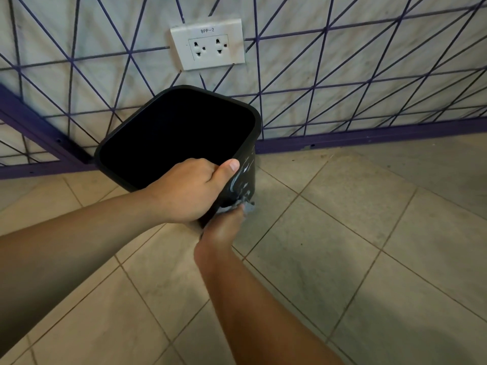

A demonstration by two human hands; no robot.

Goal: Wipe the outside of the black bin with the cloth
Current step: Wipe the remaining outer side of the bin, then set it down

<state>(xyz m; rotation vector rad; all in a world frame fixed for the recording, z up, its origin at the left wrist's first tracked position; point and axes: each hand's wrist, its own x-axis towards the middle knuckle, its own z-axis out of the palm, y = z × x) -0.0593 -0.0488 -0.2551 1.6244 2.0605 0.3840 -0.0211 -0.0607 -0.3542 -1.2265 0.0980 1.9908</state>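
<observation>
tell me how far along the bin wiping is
Underway. The left hand grips the rim of the black bin, and the right hand presses the grey cloth low on its right wall, which shows wet streaks. The other outer walls are out of sight, so how much remains cannot be told.

An indoor room, likely in a public or office building: beige square floor tiles fill the lower frame, a white wall with purple geometric lines spans the top, with a white labelled double socket at upper centre.
</observation>
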